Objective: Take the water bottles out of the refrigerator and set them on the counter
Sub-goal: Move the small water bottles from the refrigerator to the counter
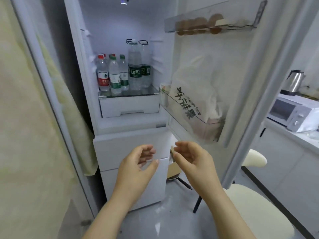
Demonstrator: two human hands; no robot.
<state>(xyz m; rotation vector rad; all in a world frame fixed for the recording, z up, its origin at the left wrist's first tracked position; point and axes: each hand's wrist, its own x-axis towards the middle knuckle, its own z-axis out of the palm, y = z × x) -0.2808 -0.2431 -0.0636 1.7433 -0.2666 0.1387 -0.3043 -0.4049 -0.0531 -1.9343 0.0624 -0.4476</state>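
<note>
The refrigerator (89,69) stands open in front of me. Several water bottles stand on its glass shelf (151,92). A small bottle with a red label (103,74) is at the left, two small green-labelled bottles (114,75) are beside it, and two tall bottles with black carry loops (135,66) stand to the right. My left hand (136,165) and my right hand (191,158) hover below the shelf, in front of the lower drawers, palms facing each other. Both hands are empty, with the fingers curled and apart.
The open fridge door (241,69) is at the right, with a printed plastic bag (195,94) in its lower rack and eggs (200,25) in the top rack. A counter (293,137) at the far right holds a white microwave (293,114) and a kettle (294,82). A cream chair (255,209) stands lower right.
</note>
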